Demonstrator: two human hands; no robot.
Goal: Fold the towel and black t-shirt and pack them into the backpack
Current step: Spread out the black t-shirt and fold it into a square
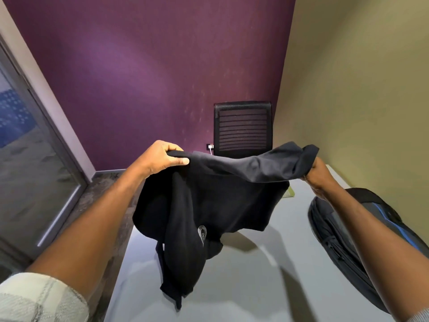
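Note:
A black t-shirt (209, 205) with a small grey emblem hangs in the air above the white table (255, 287). My left hand (160, 156) pinches its upper left edge. My right hand (319, 173) grips the bunched upper right edge. The cloth droops crumpled between them, its lower end dangling near the table. A black backpack (336, 228) with blue trim lies on the table at the right, partly behind my right forearm. A sliver of pale green cloth (290, 193) shows behind the shirt; I cannot tell whether it is the towel.
A black mesh office chair (242, 129) stands behind the table against the purple wall. A glass door (30, 170) is at the left, with dark floor between it and the table. An olive wall runs along the table's right side.

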